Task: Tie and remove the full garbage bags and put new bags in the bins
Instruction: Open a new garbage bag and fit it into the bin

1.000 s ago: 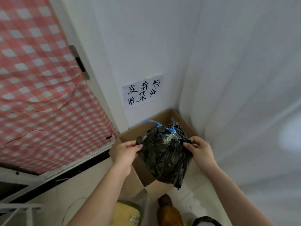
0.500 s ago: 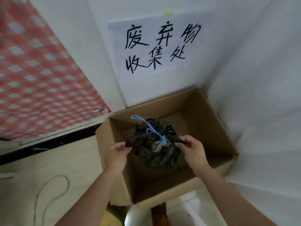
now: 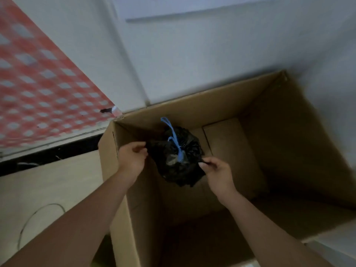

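Now both hands (image 3: 133,158) hold garbage bag (image 3: 176,164) inside box (image 3: 250,112).

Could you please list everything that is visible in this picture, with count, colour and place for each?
garbage bag: one, black, held over the inside of the cardboard box
drawstring: one, blue, tied at the top of the bag
cardboard box: one, brown, open, on the floor in the wall corner
checked cloth: one, red and white, upper left
paper sign: one, white, on the wall above the box, mostly cut off
wire: one, thin, on the pale floor at lower left
hands: two; left hand and right hand each pinch a side of the bag
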Available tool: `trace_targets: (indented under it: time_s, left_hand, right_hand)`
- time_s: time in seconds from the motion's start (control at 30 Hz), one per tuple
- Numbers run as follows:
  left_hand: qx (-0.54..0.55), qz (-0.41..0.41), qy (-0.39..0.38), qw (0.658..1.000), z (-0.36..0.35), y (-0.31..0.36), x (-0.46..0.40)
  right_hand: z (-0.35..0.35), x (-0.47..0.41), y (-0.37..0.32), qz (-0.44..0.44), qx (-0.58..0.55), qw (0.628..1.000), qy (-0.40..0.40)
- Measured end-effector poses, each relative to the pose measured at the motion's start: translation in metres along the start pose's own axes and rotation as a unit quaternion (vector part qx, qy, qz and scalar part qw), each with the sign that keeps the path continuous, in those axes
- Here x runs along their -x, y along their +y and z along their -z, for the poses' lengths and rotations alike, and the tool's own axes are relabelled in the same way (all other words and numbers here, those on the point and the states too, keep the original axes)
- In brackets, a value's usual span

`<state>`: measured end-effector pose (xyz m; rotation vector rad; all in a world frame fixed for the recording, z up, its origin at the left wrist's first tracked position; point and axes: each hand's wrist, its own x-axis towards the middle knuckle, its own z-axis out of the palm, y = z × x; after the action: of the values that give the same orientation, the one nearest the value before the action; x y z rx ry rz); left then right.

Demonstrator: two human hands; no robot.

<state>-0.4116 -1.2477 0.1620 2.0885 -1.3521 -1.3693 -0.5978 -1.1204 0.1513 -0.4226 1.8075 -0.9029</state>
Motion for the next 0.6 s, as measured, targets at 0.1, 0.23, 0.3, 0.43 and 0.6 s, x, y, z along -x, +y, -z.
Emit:
trace_targets:
  time_s: [0.1, 0.23, 0.3, 0.43, 0.6]
  left_hand:
    - [-0.111, -0.087, 0.063, 0.988, 0.003, -0.008, 0.004]
    - [-0.271, -0.219, 0.001, 0.937, 0.010, -0.017, 0.036]
    - [-0.390, -0.261, -0.026, 0.883, 0.011, -0.019, 0.054]
    - [-0.472, -0.319, -0.030, 0.821, 0.017, -0.013, 0.097]
    - [-0.475, -0.355, -0.036, 0.804, 0.039, 0.006, 0.167]
  right_hand:
    - [-0.009, 0.003, 0.008, -0.005, 0.065, 0.991, -0.115]
    - [-0.002, 0.029, 0.011, 0.062, 0.312, 0.941, -0.120]
    - [0.005, 0.046, 0.010, 0.077, 0.414, 0.904, -0.077]
    - [0.016, 0.084, 0.007, 0.109, 0.515, 0.850, 0.011]
    - [0.022, 0.154, -0.012, 0.097, 0.472, 0.871, 0.091]
